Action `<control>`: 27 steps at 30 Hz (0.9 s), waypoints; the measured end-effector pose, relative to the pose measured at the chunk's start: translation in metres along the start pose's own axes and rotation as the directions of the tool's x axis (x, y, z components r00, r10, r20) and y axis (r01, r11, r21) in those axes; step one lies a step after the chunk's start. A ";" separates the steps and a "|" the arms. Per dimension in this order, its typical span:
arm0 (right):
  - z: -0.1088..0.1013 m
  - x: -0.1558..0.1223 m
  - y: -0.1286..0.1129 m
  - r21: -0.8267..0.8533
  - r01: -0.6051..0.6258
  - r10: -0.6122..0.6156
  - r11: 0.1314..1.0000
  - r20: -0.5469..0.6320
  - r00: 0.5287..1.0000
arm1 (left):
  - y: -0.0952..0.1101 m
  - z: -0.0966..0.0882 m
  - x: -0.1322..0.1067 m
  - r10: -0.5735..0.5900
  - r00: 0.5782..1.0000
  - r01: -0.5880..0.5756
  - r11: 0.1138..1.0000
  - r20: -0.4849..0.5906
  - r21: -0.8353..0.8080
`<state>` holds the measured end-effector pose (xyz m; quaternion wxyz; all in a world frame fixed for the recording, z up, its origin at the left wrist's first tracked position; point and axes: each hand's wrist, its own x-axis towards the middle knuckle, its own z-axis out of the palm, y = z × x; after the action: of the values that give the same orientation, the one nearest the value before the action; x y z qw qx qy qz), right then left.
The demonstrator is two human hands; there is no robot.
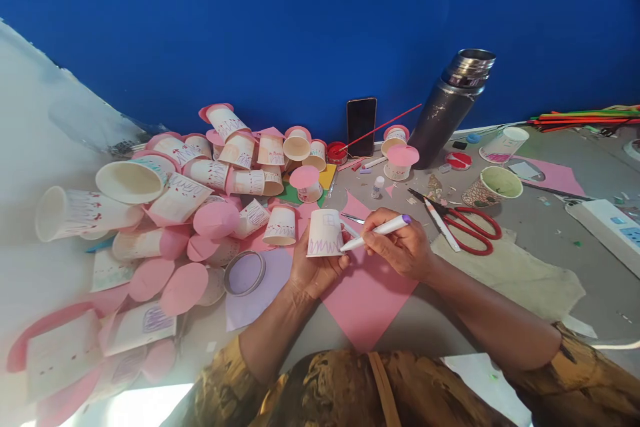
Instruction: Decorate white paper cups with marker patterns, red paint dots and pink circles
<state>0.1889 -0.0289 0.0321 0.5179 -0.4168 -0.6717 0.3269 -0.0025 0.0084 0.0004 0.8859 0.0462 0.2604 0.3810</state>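
Observation:
My left hand (314,268) is closed around an upturned white paper cup (325,232) with a purple zigzag drawn along its rim. My right hand (400,245) grips a white marker with a purple end (376,231); its tip touches the cup's side. Both hands hover over a pink paper sheet (367,297) on the grey table.
A heap of decorated paper cups with pink discs (200,187) fills the left. Red scissors (467,227), a steel flask (450,107), a phone (361,125) against the blue wall, a tape ring (245,272), more cups (493,187) and a power strip (613,223) lie around.

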 end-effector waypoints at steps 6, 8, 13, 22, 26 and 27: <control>-0.002 0.000 0.002 0.100 -0.041 0.051 0.994 -0.096 0.994 | 0.002 0.002 -0.002 0.033 0.999 -0.033 0.999 0.003 0.043; -0.003 0.001 0.004 0.122 -0.062 0.076 0.991 -0.112 0.991 | 0.003 0.003 -0.003 0.044 0.999 -0.044 0.998 0.009 0.047; -0.004 0.002 0.005 0.144 -0.095 0.116 0.985 -0.146 0.982 | 0.004 0.006 -0.005 0.062 0.998 -0.061 0.995 -0.002 0.080; -0.004 0.002 0.003 0.120 -0.135 0.151 0.984 -0.136 0.979 | -0.002 0.007 -0.001 0.190 0.982 -0.187 0.964 0.003 0.188; -0.004 0.004 0.005 0.139 -0.157 0.176 0.978 -0.141 0.974 | -0.004 0.003 0.002 0.267 0.963 -0.248 0.938 -0.049 0.244; -0.005 0.004 0.006 0.154 -0.161 0.184 0.975 -0.149 0.972 | -0.003 0.002 0.003 0.295 0.954 -0.274 0.926 -0.048 0.261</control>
<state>0.1945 -0.0224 0.0298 0.5686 -0.4610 -0.5638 0.3825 0.0021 0.0080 -0.0003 0.7962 0.1789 0.3348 0.4711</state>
